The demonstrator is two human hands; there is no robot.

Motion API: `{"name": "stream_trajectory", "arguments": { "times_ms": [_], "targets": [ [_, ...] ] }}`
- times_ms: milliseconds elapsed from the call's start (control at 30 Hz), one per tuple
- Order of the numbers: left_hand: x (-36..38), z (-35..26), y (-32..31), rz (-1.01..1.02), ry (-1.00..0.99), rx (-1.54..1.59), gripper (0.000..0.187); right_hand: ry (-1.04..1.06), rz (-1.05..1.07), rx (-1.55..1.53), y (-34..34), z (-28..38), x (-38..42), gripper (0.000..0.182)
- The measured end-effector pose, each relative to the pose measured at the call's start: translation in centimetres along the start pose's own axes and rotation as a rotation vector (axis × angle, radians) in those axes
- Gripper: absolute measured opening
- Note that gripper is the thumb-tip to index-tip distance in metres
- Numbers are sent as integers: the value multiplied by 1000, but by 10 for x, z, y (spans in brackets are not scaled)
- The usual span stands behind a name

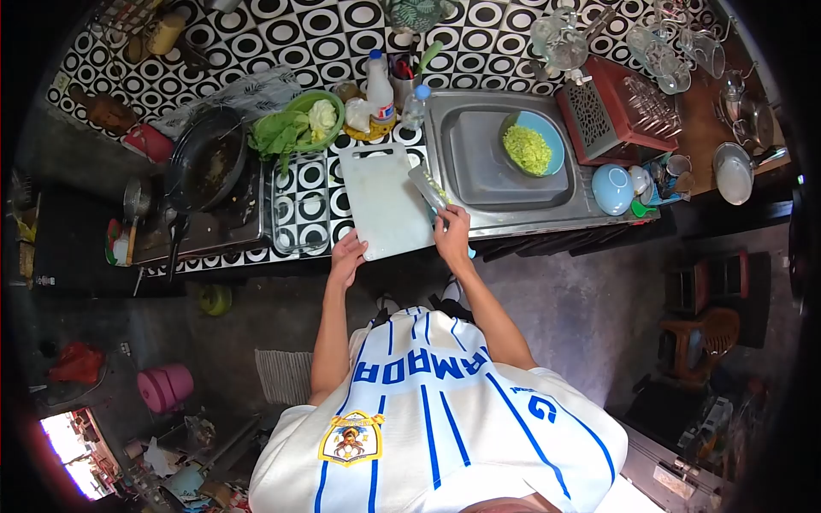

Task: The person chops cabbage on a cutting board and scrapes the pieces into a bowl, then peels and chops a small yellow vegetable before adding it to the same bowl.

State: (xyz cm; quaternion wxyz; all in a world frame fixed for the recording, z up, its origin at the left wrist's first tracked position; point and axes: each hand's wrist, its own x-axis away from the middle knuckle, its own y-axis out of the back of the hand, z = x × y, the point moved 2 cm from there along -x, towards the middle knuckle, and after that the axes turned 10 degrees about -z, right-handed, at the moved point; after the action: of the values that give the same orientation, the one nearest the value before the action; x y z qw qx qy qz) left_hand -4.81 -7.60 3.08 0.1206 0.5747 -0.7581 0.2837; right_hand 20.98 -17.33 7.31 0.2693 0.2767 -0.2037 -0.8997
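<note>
A white cutting board (385,201) lies on the tiled counter, bare on top, with its handle slot toward the wall. My left hand (347,256) grips its near left corner. In my right hand (452,229) is a kitchen knife (425,183), its broad blade pointing away from me over the board's right edge. Small green bits cling to the blade, and a bit of blue handle shows below my fingers. To the right, a blue bowl (558,147) of chopped green vegetable (527,150) sits in the metal sink.
A green basket (339,114) of leafy greens and a white bottle (379,90) stand behind the board. At left, a dark wok (206,161) rests on the stove. An upturned blue bowl (613,189) and a red rack (611,111) are right of the sink (453,201).
</note>
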Motion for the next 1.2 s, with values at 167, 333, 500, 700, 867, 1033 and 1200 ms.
{"name": "stream_trajectory", "arguments": {
  "times_ms": [167, 333, 500, 700, 867, 1033, 1200],
  "targets": [
    [-37, 4, 30, -323, -294, -419, 49, -31, 43, -3, -23, 11, 21, 29],
    [-41, 13, 25, -419, -613, -817, 55, -15, -19, 33, -54, -20, 19, 26],
    [-53, 28, 29, -409, -679, -958, 57, 57, -18, 88, -51, -41, -9, 24],
    [-45, 13, 11, -412, -631, -991, 56, 59, 3, 64, -42, -48, -5, 22],
    [-41, 11, -8, -465, -747, -1025, 53, 115, 65, 21, -37, -41, 6, 23],
    [-51, 33, -34, -285, -546, -625, 50, 118, 96, -2, -27, -33, 23, 25],
    [-44, 38, -76, -50, -90, -294, 47, 100, 171, -48, -22, -11, 37, 30]
  ]
}}
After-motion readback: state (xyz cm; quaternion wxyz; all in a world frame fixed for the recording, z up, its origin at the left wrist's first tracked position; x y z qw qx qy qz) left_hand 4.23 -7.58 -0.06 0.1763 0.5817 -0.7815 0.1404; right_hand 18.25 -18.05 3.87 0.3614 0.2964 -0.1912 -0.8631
